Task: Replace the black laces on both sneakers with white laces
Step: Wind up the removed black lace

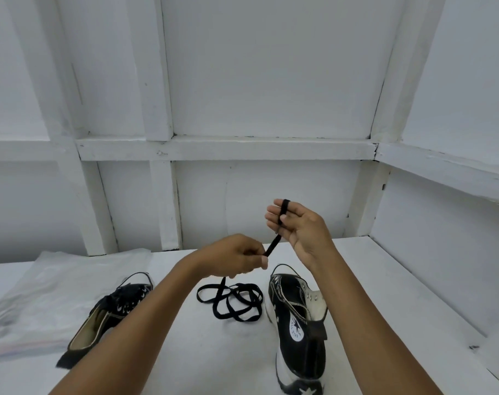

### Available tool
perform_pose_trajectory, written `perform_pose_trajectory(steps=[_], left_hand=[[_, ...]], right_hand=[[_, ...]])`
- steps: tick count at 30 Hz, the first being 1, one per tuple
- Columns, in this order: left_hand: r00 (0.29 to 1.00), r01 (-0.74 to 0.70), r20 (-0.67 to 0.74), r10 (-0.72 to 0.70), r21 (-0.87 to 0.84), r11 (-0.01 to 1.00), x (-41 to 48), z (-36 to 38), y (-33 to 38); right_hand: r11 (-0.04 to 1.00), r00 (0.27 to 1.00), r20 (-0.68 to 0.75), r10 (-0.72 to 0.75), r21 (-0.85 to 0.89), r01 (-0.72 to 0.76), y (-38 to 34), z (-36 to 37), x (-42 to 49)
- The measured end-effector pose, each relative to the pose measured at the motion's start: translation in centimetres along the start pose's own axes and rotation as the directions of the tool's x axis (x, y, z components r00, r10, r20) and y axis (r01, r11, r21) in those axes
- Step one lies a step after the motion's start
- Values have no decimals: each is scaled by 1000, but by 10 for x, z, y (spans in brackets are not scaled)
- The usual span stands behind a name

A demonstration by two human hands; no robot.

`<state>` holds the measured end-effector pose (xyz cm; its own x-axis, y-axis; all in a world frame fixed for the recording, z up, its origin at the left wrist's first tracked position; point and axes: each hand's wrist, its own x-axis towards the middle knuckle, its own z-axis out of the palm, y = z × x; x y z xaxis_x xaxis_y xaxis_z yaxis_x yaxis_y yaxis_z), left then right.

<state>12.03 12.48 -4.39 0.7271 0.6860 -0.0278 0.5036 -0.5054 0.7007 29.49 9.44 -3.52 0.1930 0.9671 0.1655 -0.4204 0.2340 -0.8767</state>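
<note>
Two black high-top sneakers stand on the white table. The right sneaker (298, 323) has bare eyelets and an open tongue. The left sneaker (111, 309) still carries a black lace and is partly behind my left forearm. A loose black lace (234, 302) lies coiled between them, and one end rises to my hands. My left hand (236, 256) pinches the lace. My right hand (296, 225) is raised with the lace looped over its fingers and held by the thumb. No white lace is visible.
A clear plastic bag (40, 297) lies flat at the left of the table (208, 352). White panelled walls close in behind and at the right. A small dark mark (474, 347) sits near the table's right edge.
</note>
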Motion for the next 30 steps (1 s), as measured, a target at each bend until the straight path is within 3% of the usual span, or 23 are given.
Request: perform_pose_trajectory(steps=[4,7,11,14,18,22,26,30], left_hand=[[997,-71,-20,71,17,997,-14,-36,29],[972,-145,-175,155,67,987,-17,-57,47],[856,-185,-485,177,32,982,-7,-69,47],[821,-128,-557,125,34,991,7,-63,27],[880,-41,-469,71,75,996,19,-34,2],[981,-1,-193,23,114,993,17,-12,-1],[999,-47,-5,48,165,985,6,-18,21],[987,-132,-69,142,140,981,-3,-40,45]], right_hand=[[956,998,12,-61,-287,62,4,1,-2],[885,995,90,-36,-460,74,3,8,-9],[927,976,205,70,-374,12,-5,16,-17],[978,962,255,99,-203,-46,-10,16,-18],[976,929,347,128,121,-180,-18,14,-18],[954,965,251,75,262,-143,-17,8,-12],[997,995,93,46,65,-52,-9,3,-7],[951,999,17,31,-308,-24,-5,8,-11]])
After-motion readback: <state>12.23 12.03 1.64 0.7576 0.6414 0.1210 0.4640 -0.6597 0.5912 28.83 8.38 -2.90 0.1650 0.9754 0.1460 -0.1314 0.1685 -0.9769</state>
